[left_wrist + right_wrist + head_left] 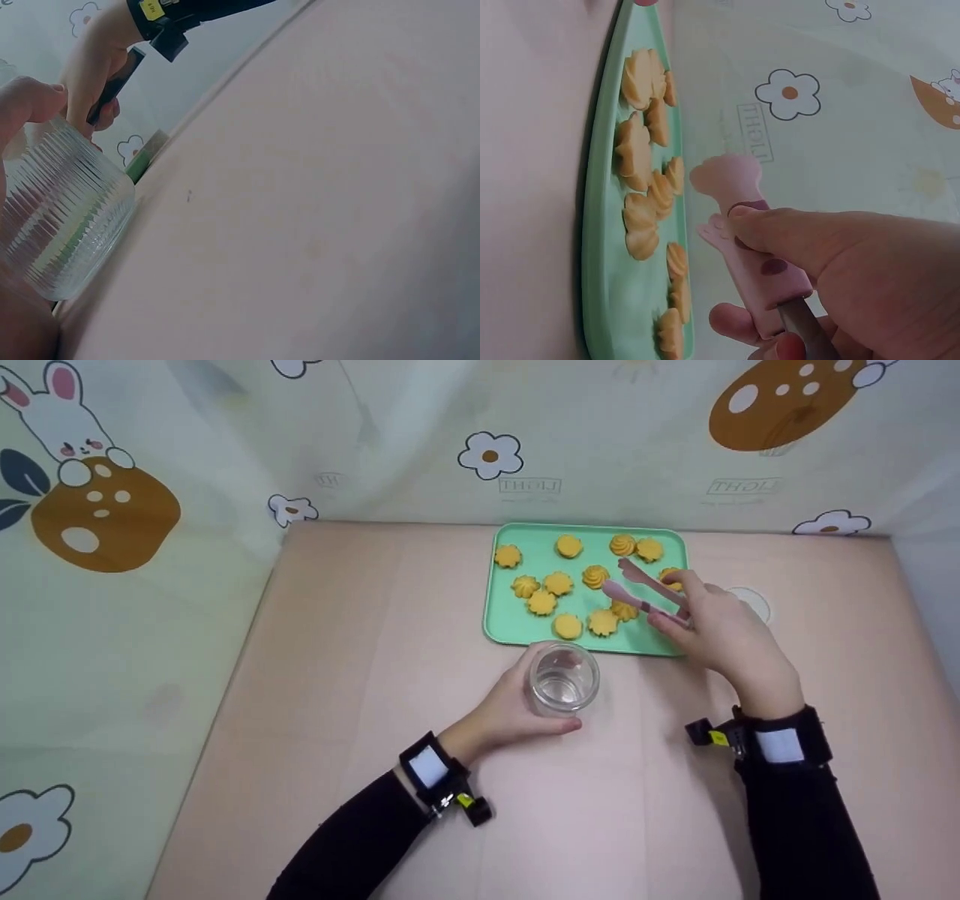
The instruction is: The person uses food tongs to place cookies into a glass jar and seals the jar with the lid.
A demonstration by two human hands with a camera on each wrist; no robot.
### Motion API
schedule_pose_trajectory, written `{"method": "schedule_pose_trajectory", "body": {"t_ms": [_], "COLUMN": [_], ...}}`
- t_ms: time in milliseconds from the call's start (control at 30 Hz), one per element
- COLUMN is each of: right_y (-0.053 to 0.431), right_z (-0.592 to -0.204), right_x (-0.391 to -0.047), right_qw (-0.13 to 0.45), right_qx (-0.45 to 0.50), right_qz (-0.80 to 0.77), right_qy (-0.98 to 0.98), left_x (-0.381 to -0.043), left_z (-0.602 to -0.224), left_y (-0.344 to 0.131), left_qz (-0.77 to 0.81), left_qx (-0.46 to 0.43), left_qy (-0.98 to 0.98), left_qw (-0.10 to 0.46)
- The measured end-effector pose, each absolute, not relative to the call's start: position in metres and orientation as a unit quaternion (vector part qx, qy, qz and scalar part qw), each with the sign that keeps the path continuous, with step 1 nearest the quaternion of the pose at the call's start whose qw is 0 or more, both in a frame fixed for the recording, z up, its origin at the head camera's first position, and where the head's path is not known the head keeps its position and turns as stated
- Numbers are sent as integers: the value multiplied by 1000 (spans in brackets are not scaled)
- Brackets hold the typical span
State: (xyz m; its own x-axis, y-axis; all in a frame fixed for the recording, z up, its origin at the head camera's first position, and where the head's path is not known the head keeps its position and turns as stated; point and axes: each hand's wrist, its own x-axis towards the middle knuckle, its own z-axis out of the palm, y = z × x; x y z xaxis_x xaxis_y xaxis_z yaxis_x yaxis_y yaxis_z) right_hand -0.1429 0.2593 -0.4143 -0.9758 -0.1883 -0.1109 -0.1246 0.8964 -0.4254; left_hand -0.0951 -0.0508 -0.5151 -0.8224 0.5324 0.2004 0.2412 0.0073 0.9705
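Note:
My left hand (510,709) grips a clear glass jar (564,684) by its side, in front of the tray's near edge. In the left wrist view the ribbed jar wall (75,202) leans, and no cookie shows inside. Pink tongs (754,259) are held between the thumb and fingers of my right hand (739,641). Their two tips are apart above the right part of the green tray (504,622), with nothing between them. Several golden cookies (568,626), some round, some flower-shaped or swirled, lie spread on the tray.
A pale round disc (752,604) lies on the table right of the tray, partly hidden by my right hand. Behind the table (375,607) hangs a printed cloth (405,442) with flowers and rabbits, which also runs along the left side.

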Motion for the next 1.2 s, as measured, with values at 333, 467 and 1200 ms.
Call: {"method": "schedule_pose_trajectory", "body": {"t_ms": [333, 467, 1200], "right_y": [294, 305, 311], "right_z": [-410, -409, -408], "right_x": [-141, -141, -143], "right_qw": [34, 27, 56], "right_qx": [-38, -22, -40], "right_qz": [-222, -221, -142], "right_qy": [974, 975, 987], "left_x": [-96, -96, -95], "left_z": [-516, -515, -516], "left_y": [-52, -52, -52], "left_qz": [645, 649, 640], "left_qx": [277, 276, 272], "left_qy": [703, 700, 709], "left_qw": [112, 116, 112]}}
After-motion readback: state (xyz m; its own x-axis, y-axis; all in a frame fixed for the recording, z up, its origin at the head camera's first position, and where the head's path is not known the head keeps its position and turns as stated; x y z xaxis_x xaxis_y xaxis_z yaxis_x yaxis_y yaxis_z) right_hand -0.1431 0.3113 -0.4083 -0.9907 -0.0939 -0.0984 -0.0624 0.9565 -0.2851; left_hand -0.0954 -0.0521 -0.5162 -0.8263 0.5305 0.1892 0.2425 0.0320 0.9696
